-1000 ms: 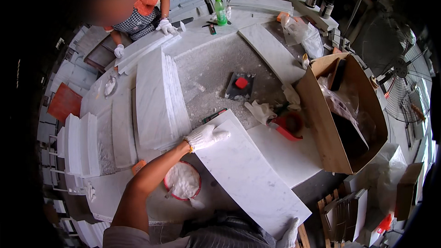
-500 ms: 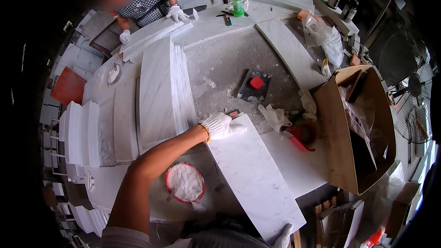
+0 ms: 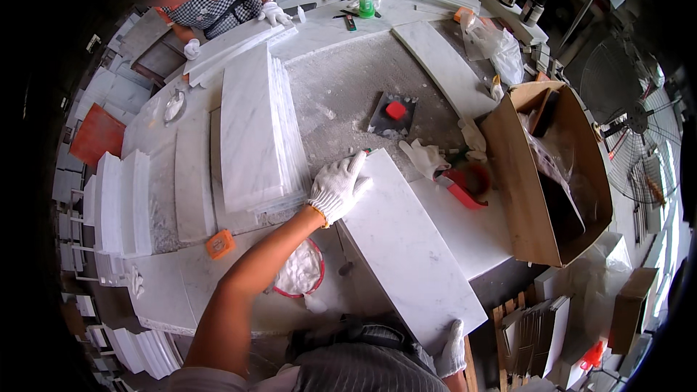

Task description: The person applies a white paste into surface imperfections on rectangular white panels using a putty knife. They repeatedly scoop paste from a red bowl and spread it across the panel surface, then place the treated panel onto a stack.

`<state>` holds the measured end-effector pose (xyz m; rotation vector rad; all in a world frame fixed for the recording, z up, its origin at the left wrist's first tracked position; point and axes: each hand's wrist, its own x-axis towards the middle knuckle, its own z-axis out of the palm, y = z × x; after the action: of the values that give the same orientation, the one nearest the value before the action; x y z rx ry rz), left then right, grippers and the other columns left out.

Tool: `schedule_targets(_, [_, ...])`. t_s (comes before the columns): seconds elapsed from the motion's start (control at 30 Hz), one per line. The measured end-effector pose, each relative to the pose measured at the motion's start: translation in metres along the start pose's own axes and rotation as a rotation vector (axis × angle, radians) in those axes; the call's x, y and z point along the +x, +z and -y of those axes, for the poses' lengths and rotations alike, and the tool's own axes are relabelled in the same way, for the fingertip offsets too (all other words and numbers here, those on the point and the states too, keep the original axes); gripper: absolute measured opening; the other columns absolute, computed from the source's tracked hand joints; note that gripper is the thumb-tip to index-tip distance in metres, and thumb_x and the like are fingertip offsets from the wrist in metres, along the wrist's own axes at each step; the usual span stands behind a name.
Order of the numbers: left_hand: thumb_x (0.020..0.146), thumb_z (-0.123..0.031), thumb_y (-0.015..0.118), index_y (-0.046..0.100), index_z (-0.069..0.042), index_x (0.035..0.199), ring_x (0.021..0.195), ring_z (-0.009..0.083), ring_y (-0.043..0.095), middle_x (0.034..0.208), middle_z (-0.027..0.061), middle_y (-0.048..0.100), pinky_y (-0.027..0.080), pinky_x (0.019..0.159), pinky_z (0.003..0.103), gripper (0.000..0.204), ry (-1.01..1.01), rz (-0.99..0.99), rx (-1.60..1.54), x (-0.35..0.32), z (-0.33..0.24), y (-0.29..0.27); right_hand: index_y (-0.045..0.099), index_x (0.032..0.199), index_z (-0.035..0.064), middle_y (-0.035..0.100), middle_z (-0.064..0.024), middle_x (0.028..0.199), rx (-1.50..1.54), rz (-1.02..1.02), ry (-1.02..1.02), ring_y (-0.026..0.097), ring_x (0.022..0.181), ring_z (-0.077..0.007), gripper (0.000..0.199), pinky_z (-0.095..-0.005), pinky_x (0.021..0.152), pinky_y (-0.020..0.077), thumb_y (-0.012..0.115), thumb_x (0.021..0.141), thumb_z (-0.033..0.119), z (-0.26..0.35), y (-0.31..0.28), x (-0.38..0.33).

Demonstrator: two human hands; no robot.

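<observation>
A long white marble slab (image 3: 414,239) with faint grey veins slants across the near side of the worktable. My left hand (image 3: 337,189), in a white knit glove, lies along its far left edge, index finger and thumb spread apart. Just past those fingertips, a small reddish-green item (image 3: 368,151) is mostly hidden. At the near right corner my right hand (image 3: 453,352), also gloved, grips the slab's edge. Below my left forearm sits a red-rimmed bowl (image 3: 300,270) of white paste, partly covered by the arm. An orange tape measure (image 3: 219,245) lies left of that forearm.
Stacked marble slabs (image 3: 250,131) stand left of centre. A black plate with a red knob (image 3: 393,114) lies in the dusty recess. To the right are a red tape dispenser (image 3: 465,185), an open cardboard box (image 3: 501,170) and a fan (image 3: 639,116). Across the table, a gloved co-worker (image 3: 272,13) touches slabs.
My left hand has turned, its index finger now pointing up toward the slab's far end. The view has shifted, and the orange tape measure and more of my right hand now show.
</observation>
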<state>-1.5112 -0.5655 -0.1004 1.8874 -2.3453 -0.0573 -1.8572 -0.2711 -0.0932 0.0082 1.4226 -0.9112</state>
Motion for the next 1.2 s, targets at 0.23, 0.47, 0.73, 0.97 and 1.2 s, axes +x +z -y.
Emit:
schedule_targets(0.23, [0.098,-0.046,0.050,0.035,-0.009,0.147,0.114,0.0365,0.058,0.126,0.0192,0.060,0.044,0.099,0.048,0.063,0.016,0.046,-0.017,0.011,-0.015,-0.008,0.058,0.124,0.0020,0.068,-0.0139,0.110,-0.886,0.049,-0.092,0.068,0.095,-0.0222,0.048,-0.0373,0.078,0.0561,0.051,0.101,0.043,0.020,-0.018,-0.024])
schedule_targets(0.47, [0.100,-0.041,0.048,0.035,-0.008,0.152,0.143,0.0357,0.034,0.155,0.0172,0.037,0.027,0.115,0.051,0.063,0.076,-0.022,0.076,-0.002,0.022,0.039,0.064,0.113,0.0005,0.071,-0.0197,0.094,-1.479,0.355,0.015,0.068,0.090,-0.0362,0.064,-0.0423,0.084,0.0516,0.044,0.099,0.059,0.116,0.010,-0.058])
schedule_targets(0.73, [0.101,-0.047,0.038,0.026,0.001,0.154,0.151,0.0380,0.016,0.162,0.0225,0.022,0.007,0.122,0.055,0.072,0.394,0.128,0.172,-0.008,-0.050,0.011,0.065,0.103,0.0011,0.068,-0.0230,0.097,-1.251,0.535,-0.438,0.064,0.098,-0.0405,0.057,-0.0460,0.088,0.0488,0.048,0.098,0.055,0.055,0.022,-0.075])
schedule_targets(0.97, [0.098,-0.061,0.031,0.035,-0.008,0.152,0.151,0.0352,0.017,0.161,0.0172,0.024,0.005,0.121,0.058,0.076,1.012,0.133,0.139,-0.132,-0.234,0.029,0.064,0.107,0.0038,0.068,-0.0239,0.091,-1.003,0.497,-0.664,0.065,0.092,-0.0412,0.052,-0.0463,0.083,0.0492,0.050,0.099,0.054,0.044,0.029,-0.088])
schedule_targets(1.2, [0.095,-0.057,0.049,0.044,-0.013,0.143,0.137,0.0340,0.034,0.143,0.0165,0.044,0.022,0.110,0.059,0.065,1.632,0.063,0.261,-0.241,-0.301,0.051,0.061,0.117,0.0109,0.068,-0.0212,0.092,-0.915,0.494,-0.771,0.067,0.087,-0.0394,0.044,-0.0451,0.079,0.0516,0.050,0.100,0.050,0.046,0.043,-0.100])
